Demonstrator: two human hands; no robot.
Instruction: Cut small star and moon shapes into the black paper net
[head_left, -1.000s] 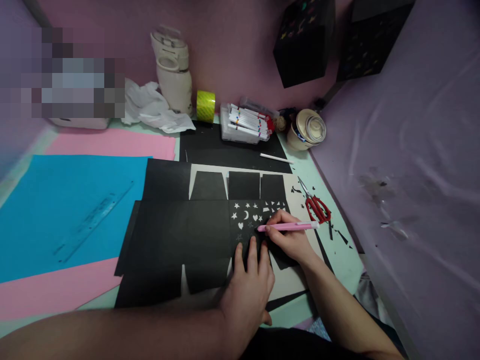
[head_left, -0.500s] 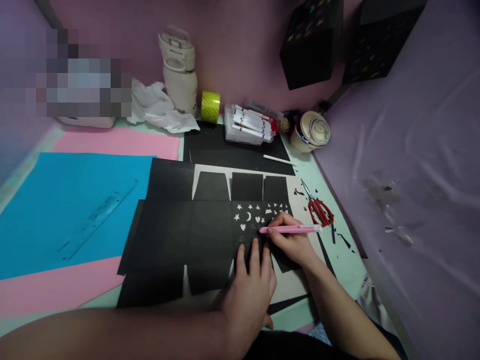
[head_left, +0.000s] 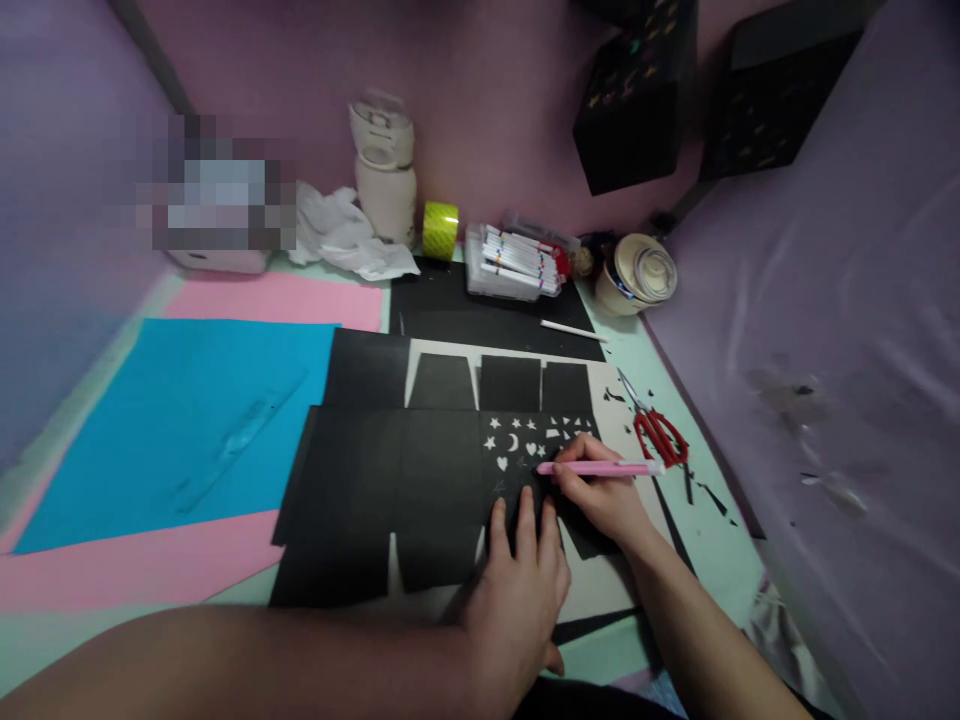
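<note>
A large black paper box template [head_left: 352, 460] lies flat on a pale board, with small stars, a moon, hearts and triangles cut through its right-hand panels. My right hand [head_left: 600, 495] grips a pink pen-shaped tool [head_left: 607, 468] whose tip touches the black paper beside the cut shapes. Faint outlines show on the paper near the tip. Just below and left of that, my left hand [head_left: 521, 570] rests on the same panel with its fingers spread, pressing nothing but the paper.
Red-handled scissors [head_left: 660, 438] and black scraps lie at the right. Behind are a box of markers [head_left: 517, 262], yellow tape [head_left: 440, 232], a cream jar [head_left: 637, 275] and a white bottle [head_left: 386, 185]. A clear ruler [head_left: 240, 440] lies on blue sheets [head_left: 150, 420] at the left.
The whole view has shifted, so everything appears a little further right and slightly lower. Both hands keep nearly the same places on the black paper.
</note>
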